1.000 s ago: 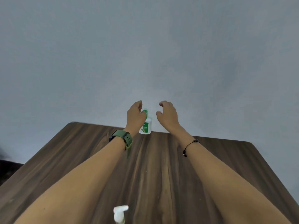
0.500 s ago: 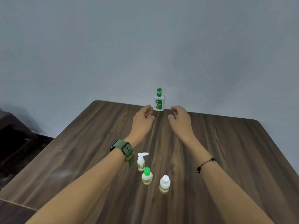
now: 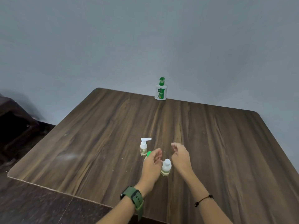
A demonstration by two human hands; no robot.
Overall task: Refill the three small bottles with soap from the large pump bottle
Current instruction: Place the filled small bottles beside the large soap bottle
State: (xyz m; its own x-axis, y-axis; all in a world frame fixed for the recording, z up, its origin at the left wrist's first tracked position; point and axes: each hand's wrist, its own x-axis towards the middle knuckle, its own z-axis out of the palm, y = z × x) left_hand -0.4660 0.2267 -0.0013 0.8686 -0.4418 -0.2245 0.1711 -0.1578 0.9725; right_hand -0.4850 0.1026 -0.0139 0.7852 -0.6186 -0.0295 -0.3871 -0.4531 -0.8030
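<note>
The large white pump bottle [image 3: 160, 90] with a green pump and label stands upright at the table's far edge, against the wall. Three small bottles stand nearer: one with a white pump [image 3: 143, 146], one with a green cap [image 3: 148, 153] mostly hidden behind my left hand, and one with a white cap [image 3: 166, 167]. My left hand [image 3: 152, 165] and my right hand [image 3: 181, 156] hover on either side of the white-capped bottle, fingers loosely curled and apart, holding nothing. Each small bottle shows a little pale liquid at the bottom.
The dark wood table [image 3: 100, 143] has rounded corners; its left edge runs diagonally. A grey wall [image 3: 145, 38] stands right behind it. Dark furniture [image 3: 14, 126] sits on the floor to the left. A green watch is on my left wrist, a black cord on my right.
Both hands have pulled back from the large pump bottle to the small bottles near me. The view has tilted down, bringing the three small bottles into full sight.
</note>
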